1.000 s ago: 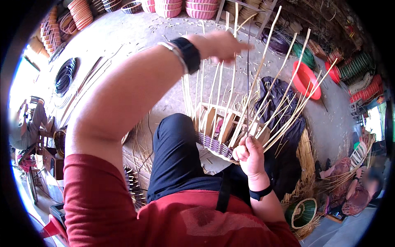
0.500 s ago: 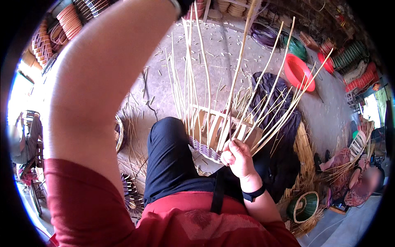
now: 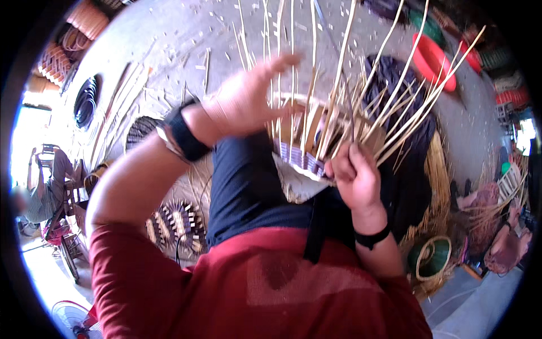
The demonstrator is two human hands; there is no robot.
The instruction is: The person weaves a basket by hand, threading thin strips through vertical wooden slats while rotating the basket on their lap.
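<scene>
A half-woven basket (image 3: 299, 158) with a purple-and-white woven band rests at my knees, tall pale stakes (image 3: 339, 68) fanning upward from it. A long dark thin strand (image 3: 333, 45) runs up from its right side. My right hand (image 3: 355, 175) is closed on that strand at the woven rim, its thumb on top. My left hand (image 3: 243, 96), slightly blurred, is open over the basket's left part, fingers apart near the stakes; I see nothing held in it.
A red basin (image 3: 432, 62), dark cloth (image 3: 412, 181) and green basket (image 3: 432, 257) lie right; coiled dark strips (image 3: 84, 101) and a patterned round piece (image 3: 178, 226) lie left. A person (image 3: 491, 220) sits at far right, another (image 3: 45, 186) at far left. Stacked baskets (image 3: 84, 22) stand at upper left.
My left hand swung up out of the top of the picture and has come back down over the basket. My right hand stays closed at the rim; the camera view has shifted.
</scene>
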